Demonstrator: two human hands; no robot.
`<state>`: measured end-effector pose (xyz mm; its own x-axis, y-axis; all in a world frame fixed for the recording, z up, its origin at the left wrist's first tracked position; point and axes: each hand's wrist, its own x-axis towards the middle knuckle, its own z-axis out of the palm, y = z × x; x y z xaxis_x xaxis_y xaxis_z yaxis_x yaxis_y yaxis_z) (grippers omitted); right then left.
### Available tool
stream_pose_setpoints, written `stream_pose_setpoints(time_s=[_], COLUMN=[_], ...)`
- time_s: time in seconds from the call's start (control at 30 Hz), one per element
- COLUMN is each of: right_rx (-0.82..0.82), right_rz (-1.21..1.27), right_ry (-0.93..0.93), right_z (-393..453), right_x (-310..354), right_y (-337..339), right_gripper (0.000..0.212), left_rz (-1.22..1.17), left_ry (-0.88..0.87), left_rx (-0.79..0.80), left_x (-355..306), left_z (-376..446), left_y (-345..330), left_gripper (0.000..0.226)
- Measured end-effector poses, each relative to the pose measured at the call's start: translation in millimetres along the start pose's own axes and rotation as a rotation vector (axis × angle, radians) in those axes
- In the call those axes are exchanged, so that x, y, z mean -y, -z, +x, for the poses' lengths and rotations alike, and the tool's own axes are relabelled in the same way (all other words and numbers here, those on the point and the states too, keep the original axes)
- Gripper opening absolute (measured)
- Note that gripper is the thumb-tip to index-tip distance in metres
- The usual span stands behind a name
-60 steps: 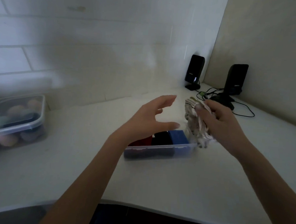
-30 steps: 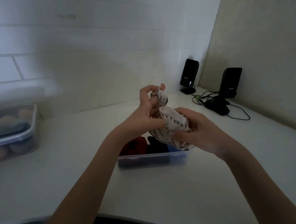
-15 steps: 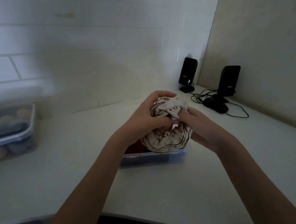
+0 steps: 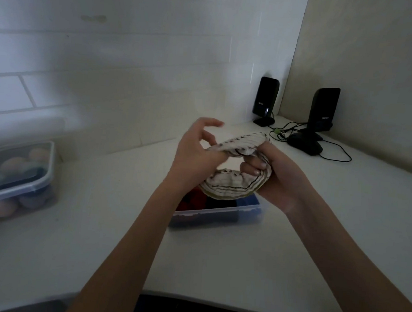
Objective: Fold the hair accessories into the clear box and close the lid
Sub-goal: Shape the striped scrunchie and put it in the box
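Note:
A white fabric headband (image 4: 232,185) with thin dark stripes is stretched into a loop between both hands, just above the clear box (image 4: 216,214). My right hand (image 4: 272,175) grips its right end, fingers curled through the loop. My left hand (image 4: 198,153) holds the left end, with the upper fingers lifted off the cloth. The clear box sits open on the white counter; red, black and blue folded items show inside it. No lid for this box is in view.
A second clear container (image 4: 13,176) with a lid on and rounded pastel items inside stands at the far left. Two black speakers (image 4: 265,100) (image 4: 321,112) with cables stand in the back right corner. The counter's front edge (image 4: 214,300) runs below my arms.
The right hand first held the bunched headband alone; the left hand joined it. Both hands have since pulled the bundle apart into an open loop above the box.

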<state>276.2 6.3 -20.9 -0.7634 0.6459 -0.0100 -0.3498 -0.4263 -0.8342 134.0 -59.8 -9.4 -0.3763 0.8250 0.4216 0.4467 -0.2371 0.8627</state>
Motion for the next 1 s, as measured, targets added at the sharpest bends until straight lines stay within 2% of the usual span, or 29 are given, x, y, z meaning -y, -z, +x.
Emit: stream_pose_setpoints(time_s=[0.07,0.13,0.17,0.23,0.3,0.4,0.47,0.53,0.63,0.7,0.77,0.8,0.9,1.0], right_rx=[0.074,0.162,0.149,0.03,-0.071,-0.189,-0.272,-0.261,-0.162,-0.2,-0.282,-0.333,-0.476,-0.471], right_rz=[0.084,0.044,-0.087,-0.421,-0.563,-0.471,-0.296,-0.15,-0.064,-0.065,-0.125,-0.146,-0.235,-0.565], right_ry=[-0.037,-0.077,-0.069,0.018,0.151,0.29,0.305,0.284,0.235,0.19,0.188,0.202,0.217,0.258], right_z=[-4.4,-9.0,-11.1,-12.8,-13.8,-10.7,-5.5,-2.3,-4.1,-6.5,-5.8,-4.5,-5.8,-11.3], right_x=[-1.0,-3.2,-3.4,-0.9,4.7,11.6,12.9,11.4,2.9,-1.0,-1.9,-1.5,-3.7,-8.6], right_y=[0.8,-0.8,-1.9,-2.6,-5.0,-2.1,2.3,6.8,6.9,3.0,1.4,1.5,3.6,6.1], right_gripper=[0.015,0.008,0.006,0.017,0.016,0.017,0.02,0.017,0.021,0.021,0.017,0.017,0.034,0.03], left_rz=[-0.088,-0.175,-0.183,-0.124,-0.061,-0.074,-0.171,-0.326,-0.45,-0.452,-0.446,-0.43,-0.379,-0.171], left_ry=[0.019,0.034,0.023,-0.004,0.046,0.217,0.296,0.328,0.297,0.269,0.247,0.231,0.142,0.055], left_rx=[-0.16,-0.217,-0.229,-0.236,-0.175,0.069,0.264,0.39,0.364,0.252,0.208,0.233,0.383,0.421], left_x=[1.1,0.2,-0.4,-0.8,0.7,3.9,4.8,4.8,6.5,8.1,9.3,10.6,17.1,20.1], left_z=[1.6,-0.5,-2.1,-4.8,-3.7,0.3,-0.5,-1.7,1.0,4.2,3.9,2.2,-3.6,-6.7], left_y=[0.4,-4.2,-6.9,-9.8,-9.6,-8.3,-7.3,-1.8,11.2,15.5,16.3,16.7,22.0,24.9], left_gripper=[0.054,0.056,0.056,0.053,0.045,0.025,0.031,0.044,0.062,0.061,0.054,0.053,0.046,0.036])
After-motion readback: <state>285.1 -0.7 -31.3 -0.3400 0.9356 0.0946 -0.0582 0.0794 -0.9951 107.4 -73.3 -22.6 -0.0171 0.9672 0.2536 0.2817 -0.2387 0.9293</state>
